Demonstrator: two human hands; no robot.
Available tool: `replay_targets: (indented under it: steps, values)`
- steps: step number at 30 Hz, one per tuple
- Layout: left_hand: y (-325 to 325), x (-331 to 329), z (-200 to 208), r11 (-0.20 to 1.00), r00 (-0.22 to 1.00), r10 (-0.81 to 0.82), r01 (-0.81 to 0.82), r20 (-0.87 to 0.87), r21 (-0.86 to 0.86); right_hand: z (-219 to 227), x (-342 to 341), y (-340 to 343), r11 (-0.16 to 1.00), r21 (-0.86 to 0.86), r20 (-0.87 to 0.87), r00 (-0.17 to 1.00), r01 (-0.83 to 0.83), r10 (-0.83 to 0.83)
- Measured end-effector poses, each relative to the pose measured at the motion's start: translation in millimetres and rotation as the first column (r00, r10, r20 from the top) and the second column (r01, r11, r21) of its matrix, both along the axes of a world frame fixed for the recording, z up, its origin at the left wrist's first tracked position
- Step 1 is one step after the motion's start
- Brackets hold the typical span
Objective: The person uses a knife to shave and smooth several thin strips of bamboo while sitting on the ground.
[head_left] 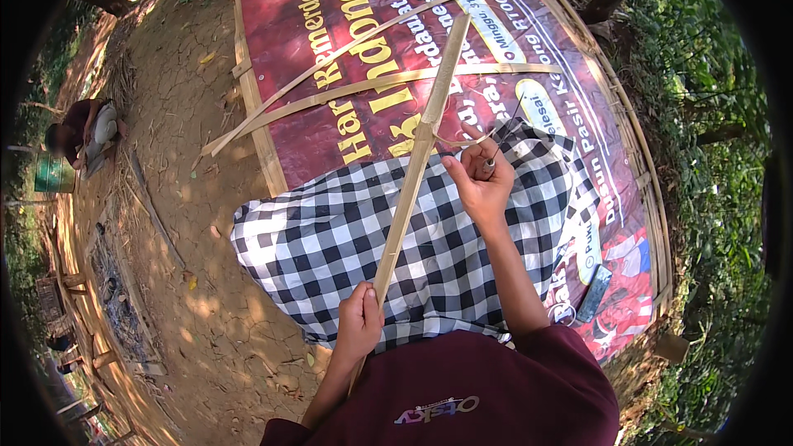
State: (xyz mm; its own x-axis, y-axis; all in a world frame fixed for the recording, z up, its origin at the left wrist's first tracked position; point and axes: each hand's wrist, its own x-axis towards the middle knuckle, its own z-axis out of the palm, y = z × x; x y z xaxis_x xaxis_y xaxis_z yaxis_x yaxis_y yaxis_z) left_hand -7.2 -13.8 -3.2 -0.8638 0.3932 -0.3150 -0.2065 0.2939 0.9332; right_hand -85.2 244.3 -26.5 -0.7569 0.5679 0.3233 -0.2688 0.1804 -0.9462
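Note:
A long, flat bamboo strip [413,153] slants across my lap, from near my body up over the banner. My left hand [360,318] is closed around its lower part. Beside the strip's middle, my right hand [481,177] has its fingers curled round a slim tool [489,166] with a rounded metallic end. Most of that tool is hidden by the hand, so its kind is unclear. Thin pale shavings [464,141] curl between the strip and my right fingers. A black-and-white checked cloth [330,219] covers my legs.
A red printed banner [297,25] lies over a bamboo platform. Other bamboo strips [355,89] cross on it. A dark rectangular object [594,294] rests at right. Bare cracked soil [182,58] is at left, where another person [95,132] crouches near a green container [54,175].

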Motion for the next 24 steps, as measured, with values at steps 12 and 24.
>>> replay_targets:
  steps: [12, 24]
  values:
    - [7, 12, -4, 0.998, 0.998, -0.054, 0.054, -0.018, -0.021, 14, -11, 14, 0.724, 0.656, -0.150, 0.977, 0.215, -0.154]
    - [13, 5, 1, 0.995, 0.993, -0.072, 0.065, -0.092, -0.076, 3, -1, 7, 0.757, -0.649, 0.040, 0.990, -0.077, 0.135]
